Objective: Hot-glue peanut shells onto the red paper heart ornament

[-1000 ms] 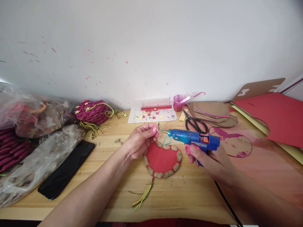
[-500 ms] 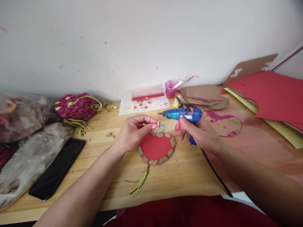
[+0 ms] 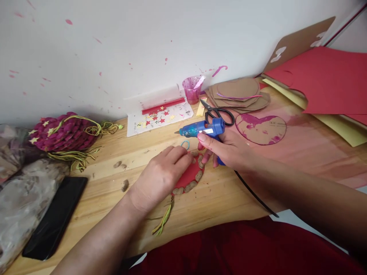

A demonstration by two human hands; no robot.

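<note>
A red disc (image 3: 183, 178) lies on the wooden table, with peanut shells (image 3: 190, 186) along its rim, a blue loop (image 3: 185, 144) at its top and a yellow-green tassel (image 3: 164, 220) below. Over the disc's upper left, my left hand (image 3: 164, 173) is closed with fingertips down at the surface; whatever is under them is hidden. My right hand (image 3: 226, 149) is wrapped round a blue glue gun (image 3: 202, 129), held above the disc's right side with its nozzle pointing left.
Behind are scissors (image 3: 219, 114), a pink cup (image 3: 192, 89), star stickers (image 3: 160, 116) and cardboard pieces (image 3: 237, 91). A phone (image 3: 56, 217), plastic bag (image 3: 31, 198) and magenta ornament (image 3: 65, 131) lie left; loose shells (image 3: 125, 185) are nearer. Red sheets (image 3: 323, 80) lie right.
My left hand has turned over and come down onto the disc; the small shell piece it pinched is now hidden. The glue gun remains in my right hand. The view has shifted.
</note>
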